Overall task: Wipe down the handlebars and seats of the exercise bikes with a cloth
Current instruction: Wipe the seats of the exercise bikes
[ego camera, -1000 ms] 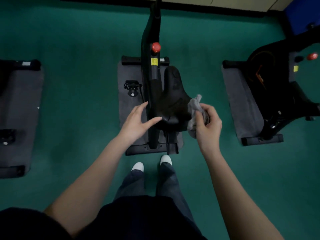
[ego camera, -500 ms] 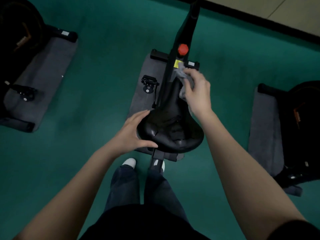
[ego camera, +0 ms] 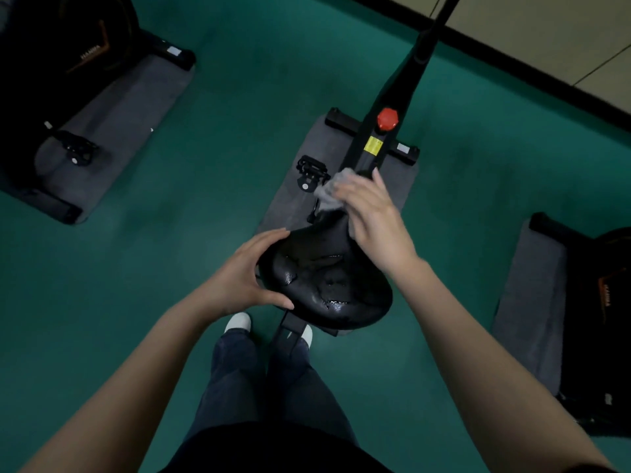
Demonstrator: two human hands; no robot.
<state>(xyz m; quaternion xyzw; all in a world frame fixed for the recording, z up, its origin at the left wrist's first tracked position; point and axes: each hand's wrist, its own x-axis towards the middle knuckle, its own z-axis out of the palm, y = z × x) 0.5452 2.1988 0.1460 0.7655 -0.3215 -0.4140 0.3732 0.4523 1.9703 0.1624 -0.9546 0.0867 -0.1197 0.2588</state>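
Note:
A black bike seat glistens wet in the middle of the view, its narrow nose pointing away from me. My left hand cups the seat's left rear edge, fingers and thumb curved round it. My right hand presses a grey cloth onto the seat's nose, the cloth bunched under the fingers. The bike's black frame with a red knob runs up and away; its handlebars are out of view.
The bike stands on a grey mat on green floor, a pedal to the left of the frame. Another bike on a mat is at the far left, a third at the right edge. My feet are under the seat.
My right hand has carried the cloth from the seat's right side up to its nose. The left hand has shifted to the left rear edge. My view has swung left.

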